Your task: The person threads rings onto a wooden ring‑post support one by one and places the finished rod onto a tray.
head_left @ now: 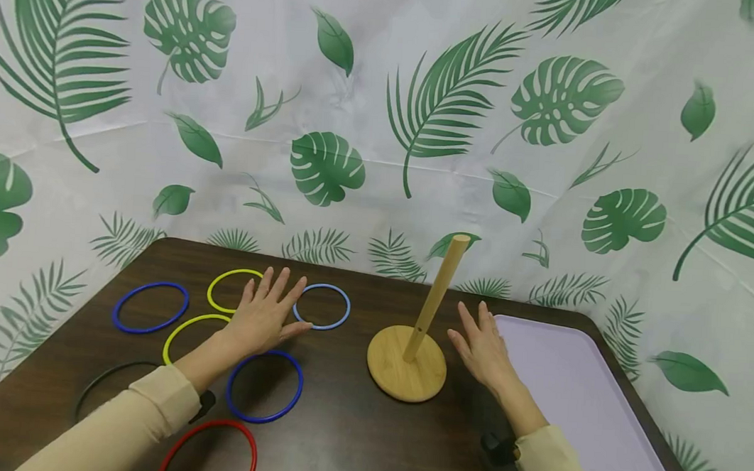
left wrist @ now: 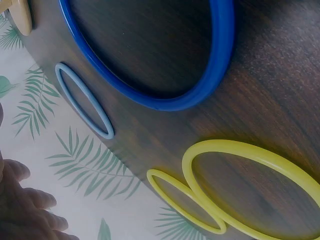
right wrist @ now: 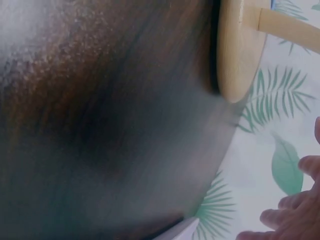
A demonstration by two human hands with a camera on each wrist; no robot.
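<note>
My left hand (head_left: 261, 320) hovers with spread, straight fingers above the rings on the left of the table, holding nothing. Nearest to it are two yellow rings (left wrist: 250, 156), a light blue ring (head_left: 348, 306) and a dark blue ring (head_left: 300, 391). Over on the right, my right hand (head_left: 485, 346) has its fingers extended, with nothing in it. It is between a round wooden base (head_left: 386, 364) with an upright wooden post (head_left: 436, 295) and a lilac tray (head_left: 562, 359). No ring is on the post. In the wrist views only fingertips show.
Another dark blue ring (head_left: 117, 314) lies at the far left. Closer to me are a black ring (head_left: 97, 377), partly behind my left sleeve, and a red ring (head_left: 254, 449) cut off by the frame. A leaf-print cloth (head_left: 357, 121) hangs behind the dark wooden table (head_left: 354, 433).
</note>
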